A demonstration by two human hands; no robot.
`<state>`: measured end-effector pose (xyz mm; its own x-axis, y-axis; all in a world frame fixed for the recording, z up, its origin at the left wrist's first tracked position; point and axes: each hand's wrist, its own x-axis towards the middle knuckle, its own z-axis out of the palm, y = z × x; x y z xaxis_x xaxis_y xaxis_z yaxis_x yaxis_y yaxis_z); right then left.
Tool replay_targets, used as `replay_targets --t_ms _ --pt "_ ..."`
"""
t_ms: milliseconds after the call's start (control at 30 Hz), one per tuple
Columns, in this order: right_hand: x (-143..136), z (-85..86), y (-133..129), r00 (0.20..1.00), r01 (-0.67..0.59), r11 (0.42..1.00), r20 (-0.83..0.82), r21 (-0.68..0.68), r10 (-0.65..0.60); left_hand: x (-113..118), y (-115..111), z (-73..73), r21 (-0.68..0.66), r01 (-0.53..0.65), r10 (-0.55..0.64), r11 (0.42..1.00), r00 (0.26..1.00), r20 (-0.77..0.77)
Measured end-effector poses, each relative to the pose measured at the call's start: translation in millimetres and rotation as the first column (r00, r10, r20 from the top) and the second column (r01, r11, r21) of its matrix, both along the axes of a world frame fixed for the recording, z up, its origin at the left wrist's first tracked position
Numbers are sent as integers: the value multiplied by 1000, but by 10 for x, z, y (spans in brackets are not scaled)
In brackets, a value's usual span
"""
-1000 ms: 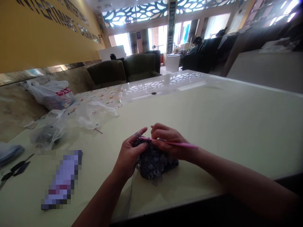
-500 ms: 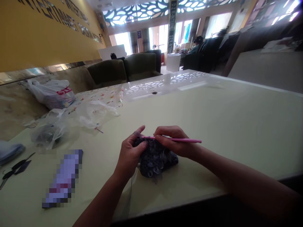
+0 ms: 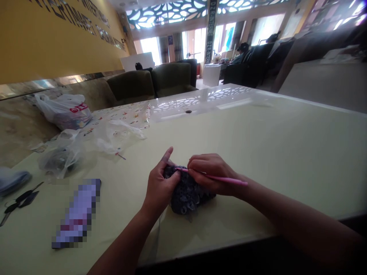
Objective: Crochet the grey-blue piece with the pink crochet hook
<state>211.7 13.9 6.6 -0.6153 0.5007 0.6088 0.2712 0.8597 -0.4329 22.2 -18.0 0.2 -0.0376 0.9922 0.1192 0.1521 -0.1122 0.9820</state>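
right hand [image 3: 210, 170] grips pink stick [image 3: 226, 179], tip leftward, shaft slanting down rightward; left hand [image 3: 161, 183] pinches dark piece [image 3: 184, 194].

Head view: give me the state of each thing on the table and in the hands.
Dark ruffled piece: held in the left hand
Pink stick: held in the right hand, tip at the piece
Red-lettered bag: bulging, filled
Clear bag: bunched, dark contents inside
Thin bag: crumpled, lying loose
Keys: lying down
Purple item: lying, details pixelated
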Motion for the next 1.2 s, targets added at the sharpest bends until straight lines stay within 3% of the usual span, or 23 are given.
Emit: replay_targets --t_ms 133,300,400,467,667,800,1000,1200 --pt "-43 -34 -17 988 106 958 79 268 -131 18 -27 -8 27 -41 43 999 997 -66" --pt "-154 -105 -56 952 202 833 98 515 -291 54 -73 -10 50 -39 45 998 992 -119" --pt "-239 -175 -114 910 321 758 38 568 -414 95 -91 2 34 -78 80 996 995 -60" --pt "-278 -209 -153 887 371 742 23 557 -461 123 -92 6 -8 -93 93 996 995 32" --pt "-288 -245 -187 858 450 731 -23 513 -512 133 -44 -24 -182 53 20 982 925 380" --pt "-230 -247 -121 915 363 763 -52 535 -399 63 14 -27 -268 261 -74 927 829 554" --pt "-65 -173 48 984 122 847 50 518 -172 -18 55 18 -288 429 -178 856 768 615" --pt "52 -15 67 974 92 870 140 484 -181 -42 75 30 -277 366 -150 888 801 579"
